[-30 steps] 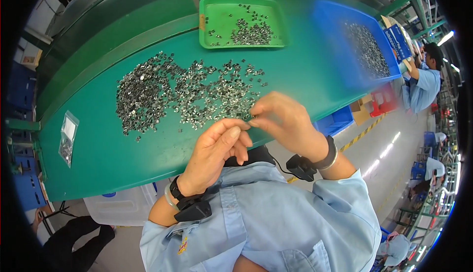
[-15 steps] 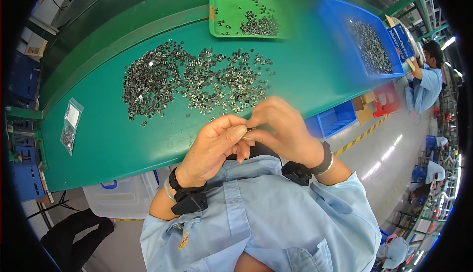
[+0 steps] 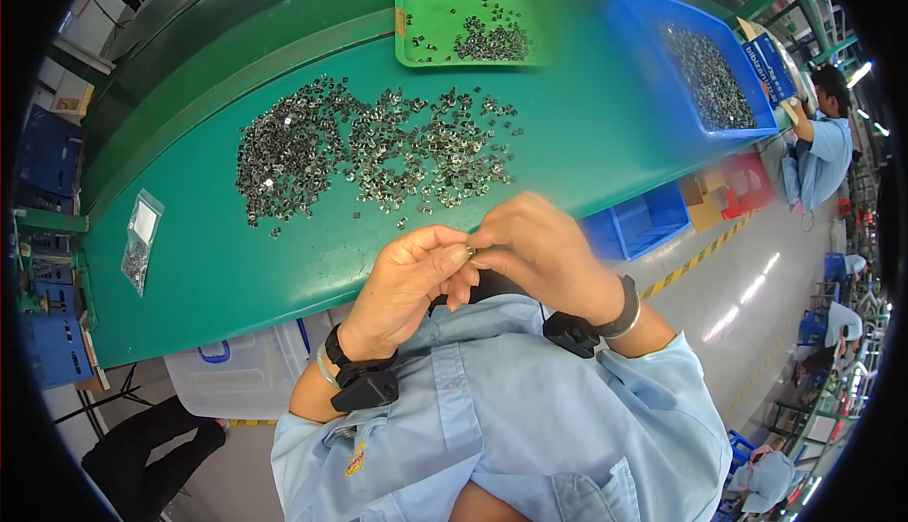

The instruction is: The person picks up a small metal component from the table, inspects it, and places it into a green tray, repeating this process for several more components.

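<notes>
Near the table's front edge, my left hand [image 3: 416,274] pinches a small metal part [image 3: 470,251] between thumb and fingers. My right hand [image 3: 541,250] meets it there, thumb and forefinger closed on the same part. The fingers cover most of it, so its exact shape cannot be made out. Just beyond the hands, small shiny metal pieces lie loose on the green table: a dense dark pile [image 3: 284,153] on the left and a looser silvery spread [image 3: 430,148] on the right.
A green tray [image 3: 404,49] with more metal pieces stands at the back. At the right is a blue bin [image 3: 643,59] full of them. A clear bag [image 3: 140,238] lies at the left. Below the table are a blue crate [image 3: 653,224] and a translucent box [image 3: 232,380]. A co-worker [image 3: 821,158] sits far right.
The view has shifted slightly. My hands stay together over the front edge, fingertips still meeting at the small part, with only slight finger movement.
</notes>
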The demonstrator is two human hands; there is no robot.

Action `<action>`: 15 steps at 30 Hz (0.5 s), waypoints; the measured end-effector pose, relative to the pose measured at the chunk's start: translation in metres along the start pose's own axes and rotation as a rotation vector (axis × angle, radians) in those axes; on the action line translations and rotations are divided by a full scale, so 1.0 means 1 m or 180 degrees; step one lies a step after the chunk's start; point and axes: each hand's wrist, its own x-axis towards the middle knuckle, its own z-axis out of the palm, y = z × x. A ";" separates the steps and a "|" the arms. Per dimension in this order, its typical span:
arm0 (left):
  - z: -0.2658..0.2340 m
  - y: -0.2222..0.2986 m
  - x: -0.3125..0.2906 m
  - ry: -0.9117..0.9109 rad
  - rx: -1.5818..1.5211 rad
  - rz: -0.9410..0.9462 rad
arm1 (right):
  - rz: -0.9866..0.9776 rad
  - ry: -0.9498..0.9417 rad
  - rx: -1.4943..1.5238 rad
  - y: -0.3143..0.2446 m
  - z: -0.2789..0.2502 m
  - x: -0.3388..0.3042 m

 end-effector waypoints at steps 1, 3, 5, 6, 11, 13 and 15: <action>0.001 0.000 -0.001 0.0029 0.0048 0.0054 | -0.0006 0.0015 -0.0026 0.000 -0.001 -0.002; 0.004 -0.001 -0.001 0.0058 0.0099 0.0107 | -0.0014 0.0033 -0.0051 0.000 -0.002 -0.004; 0.007 -0.002 -0.001 0.0124 0.0412 0.0214 | -0.0009 0.0044 -0.0123 -0.001 -0.004 -0.006; 0.008 -0.002 -0.001 0.0156 0.0567 0.0269 | -0.0007 0.0049 -0.0161 -0.001 -0.004 -0.006; 0.015 -0.002 -0.002 0.0095 0.0515 0.0295 | -0.0060 0.0191 -0.0150 0.001 -0.002 -0.011; 0.017 -0.004 -0.001 0.0019 0.0206 0.0341 | -0.0060 0.0315 -0.0138 0.003 -0.001 -0.013; 0.018 -0.007 0.000 -0.0016 0.0055 0.0375 | -0.0071 0.0376 -0.0127 0.004 0.000 -0.014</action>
